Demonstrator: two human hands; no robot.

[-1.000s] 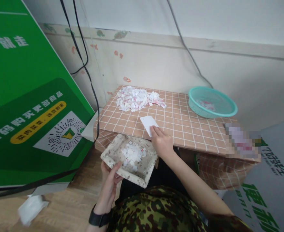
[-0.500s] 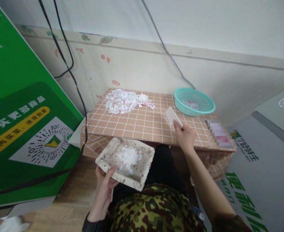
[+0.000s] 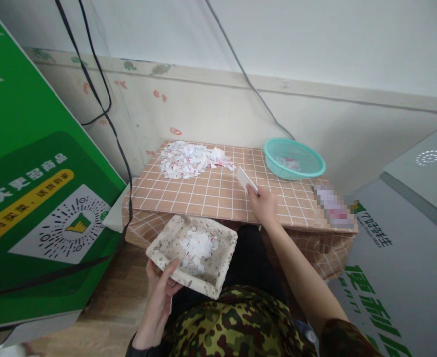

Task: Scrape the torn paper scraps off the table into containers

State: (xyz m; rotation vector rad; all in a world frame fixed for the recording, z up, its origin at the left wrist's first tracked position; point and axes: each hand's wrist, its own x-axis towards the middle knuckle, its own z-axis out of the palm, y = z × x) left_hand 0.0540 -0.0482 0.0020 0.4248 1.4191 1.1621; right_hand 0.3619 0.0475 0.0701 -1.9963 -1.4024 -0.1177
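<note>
My left hand (image 3: 162, 292) grips the near left rim of a square, beige, flower-patterned tray (image 3: 159, 246), thumb over the edge and fingers underneath. White paper scraps (image 3: 198, 250) lie inside this tray, which is held just off the table's front edge. In my right hand (image 3: 265, 204) is a flat white rectangular piece (image 3: 245, 181), pinched at its near end and tilted over the tablecloth. Whether it is a card or a scraper I cannot tell. A pile of torn paper scraps (image 3: 185, 159), some pinkish, sits at the table's back left.
A checked brown cloth covers the table (image 3: 203, 198) against the wall. At the back right stands a turquoise mesh basket (image 3: 296, 174) with scraps inside. A blurred-out flat object (image 3: 335, 208) lies at the right. Black cables (image 3: 118, 139) hang before a green sign (image 3: 47, 173) on the left.
My right hand has moved left across the table with the flat white piece in it. My left hand still holds the tray in nearly the same place.
</note>
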